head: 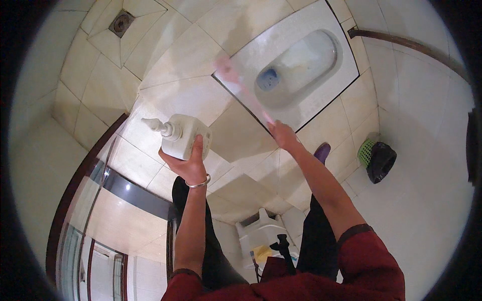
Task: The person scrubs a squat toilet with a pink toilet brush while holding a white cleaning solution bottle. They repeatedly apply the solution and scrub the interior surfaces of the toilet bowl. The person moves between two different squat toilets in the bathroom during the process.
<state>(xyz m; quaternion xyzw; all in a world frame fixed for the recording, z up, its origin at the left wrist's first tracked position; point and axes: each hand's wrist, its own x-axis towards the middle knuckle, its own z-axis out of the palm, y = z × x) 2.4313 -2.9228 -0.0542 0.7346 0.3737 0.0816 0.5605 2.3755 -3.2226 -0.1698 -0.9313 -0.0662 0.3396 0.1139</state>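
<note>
A white pump bottle (184, 131) bearing writing is gripped in my left hand (188, 161), its nozzle pointing left; a bangle circles that wrist. My right hand (283, 134) holds the handle of a pink brush (244, 88), whose blurred head lies over the left edge of the squat toilet. Whether the brush touches anything cannot be told. The white squat toilet (256, 56) is set in the tiled floor, with a blue patch at the near left end of its bowl.
A green basket (364, 152) with a black bag (382, 160) stands at the right wall. A floor drain (121, 23) is at the upper left, a brown pipe (406, 42) at the upper right. A dark-framed doorway (84, 165) is on the left. A white rack (263, 229) stands between my legs.
</note>
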